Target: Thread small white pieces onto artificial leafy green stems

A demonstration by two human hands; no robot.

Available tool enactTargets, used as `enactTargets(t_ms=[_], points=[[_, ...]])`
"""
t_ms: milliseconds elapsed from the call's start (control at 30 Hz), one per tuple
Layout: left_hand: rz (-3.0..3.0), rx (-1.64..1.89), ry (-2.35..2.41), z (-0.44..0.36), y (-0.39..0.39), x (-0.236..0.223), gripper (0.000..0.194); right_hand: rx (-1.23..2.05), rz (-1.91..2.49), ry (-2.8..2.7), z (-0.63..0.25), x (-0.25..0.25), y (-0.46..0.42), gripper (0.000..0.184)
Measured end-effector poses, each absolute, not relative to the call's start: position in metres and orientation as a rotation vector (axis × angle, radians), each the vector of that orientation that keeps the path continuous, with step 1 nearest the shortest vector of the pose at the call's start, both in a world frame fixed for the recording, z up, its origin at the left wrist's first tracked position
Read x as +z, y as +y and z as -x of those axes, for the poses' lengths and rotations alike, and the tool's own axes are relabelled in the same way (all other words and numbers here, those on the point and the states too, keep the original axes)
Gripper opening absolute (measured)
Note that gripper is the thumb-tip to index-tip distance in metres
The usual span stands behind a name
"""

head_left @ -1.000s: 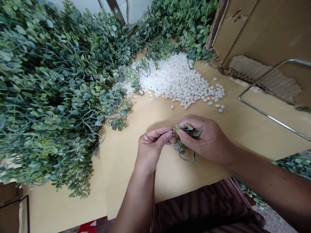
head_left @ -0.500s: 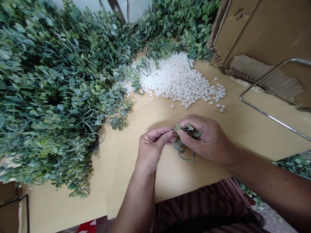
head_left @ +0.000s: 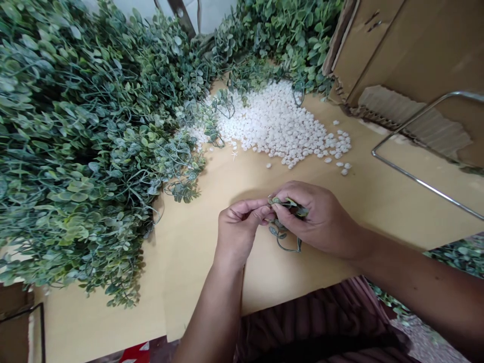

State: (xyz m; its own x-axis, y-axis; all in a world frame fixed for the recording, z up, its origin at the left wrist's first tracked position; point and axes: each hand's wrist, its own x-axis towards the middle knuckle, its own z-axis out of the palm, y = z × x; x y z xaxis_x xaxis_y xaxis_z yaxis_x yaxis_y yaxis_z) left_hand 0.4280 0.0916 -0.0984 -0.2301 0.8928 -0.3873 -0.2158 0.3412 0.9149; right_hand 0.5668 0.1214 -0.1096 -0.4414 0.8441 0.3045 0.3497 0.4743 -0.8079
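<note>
My right hand is closed around a small artificial leaf sprig, thumb and forefinger pinching it close to its tip. Some of the sprig's leaves poke out between the fingers, and a curved green stem loops below the hand. Fingertip to fingertip with it, my left hand is closed in a pinch at the same end of the sprig. What lies between the left fingertips is hidden. Both hands are just above the tan tabletop, in front of a heap of small white beads.
A large mound of artificial greenery covers the left side, with more foliage at the back. A cardboard box stands at back right, beside a bent metal wire frame. Single loose beads lie around the heap.
My right fingers have shifted slightly left and down over the sprig, bringing the hands closer together. The tiny pale bit seen at the left fingertips is now covered.
</note>
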Motion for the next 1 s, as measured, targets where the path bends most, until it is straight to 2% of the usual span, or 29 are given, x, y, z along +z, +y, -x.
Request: enactTargets(t_ms=[300,467,600,700,867,1000], points=[[-0.703,1.176,1.401,-0.428,0.091,-0.101,0.003,0.916,0.958,-2.003,-0.566,-0.111,0.122,0.016],[-0.805,1.166,1.470,-0.421,0.086,-0.098,0.023,0.989,1.063,-1.746,-0.570,-0.108,0.124,0.015],[-0.922,0.900,1.386,-0.426,0.079,-0.090,0.033,0.867,1.137,-1.534,-0.571,-0.107,0.126,0.008],[-0.955,0.825,1.275,-0.438,0.078,-0.088,0.036,0.765,1.054,-1.569,-0.569,-0.107,0.125,0.002],[-0.825,0.973,1.295,-0.440,0.080,-0.093,0.028,0.788,0.966,-1.613,-0.573,-0.105,0.123,0.003],[-0.704,1.135,1.335,-0.429,0.079,-0.094,0.024,1.036,0.935,-1.605,-0.582,-0.102,0.122,0.004]])
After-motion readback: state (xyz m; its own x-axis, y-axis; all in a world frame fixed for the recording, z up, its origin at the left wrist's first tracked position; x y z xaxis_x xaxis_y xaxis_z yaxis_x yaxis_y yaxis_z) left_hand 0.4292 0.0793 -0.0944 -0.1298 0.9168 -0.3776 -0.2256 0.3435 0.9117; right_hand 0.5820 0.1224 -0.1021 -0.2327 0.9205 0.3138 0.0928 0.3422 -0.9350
